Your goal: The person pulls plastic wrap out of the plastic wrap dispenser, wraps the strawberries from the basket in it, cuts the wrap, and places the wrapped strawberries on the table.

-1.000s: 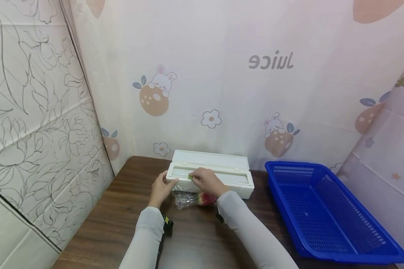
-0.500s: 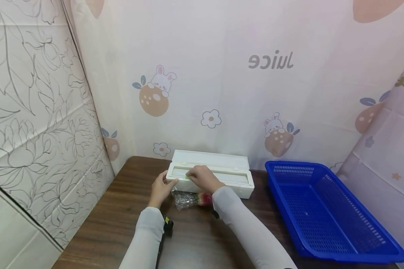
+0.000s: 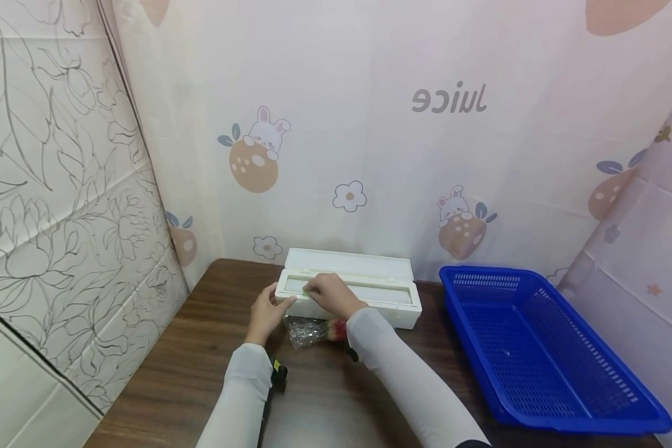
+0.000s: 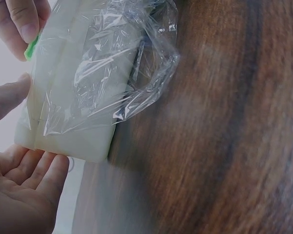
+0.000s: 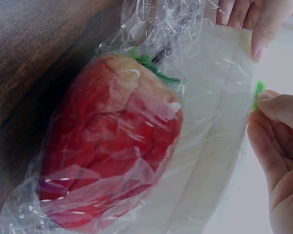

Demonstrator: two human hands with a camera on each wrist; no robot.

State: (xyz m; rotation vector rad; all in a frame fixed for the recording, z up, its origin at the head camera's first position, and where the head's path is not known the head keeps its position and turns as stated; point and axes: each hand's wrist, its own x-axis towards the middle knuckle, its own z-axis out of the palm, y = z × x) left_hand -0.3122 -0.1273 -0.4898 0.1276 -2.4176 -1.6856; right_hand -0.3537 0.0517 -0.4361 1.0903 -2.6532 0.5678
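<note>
Pinching the small green slider (image 5: 258, 92), the right hand (image 3: 327, 295) has moved a little further left along the white film dispenser (image 3: 364, 297) than before. The left hand (image 3: 267, 310), fingers relaxed, touches its left end. The wrapped red strawberry (image 5: 110, 161) lies just in front, on the table (image 3: 201, 348). The blue basket (image 3: 582, 398) holds nothing.

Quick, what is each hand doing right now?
Left hand: open, thumb resting on the end of the white box.
Right hand: pinching the small green slider on top of the box.
</note>
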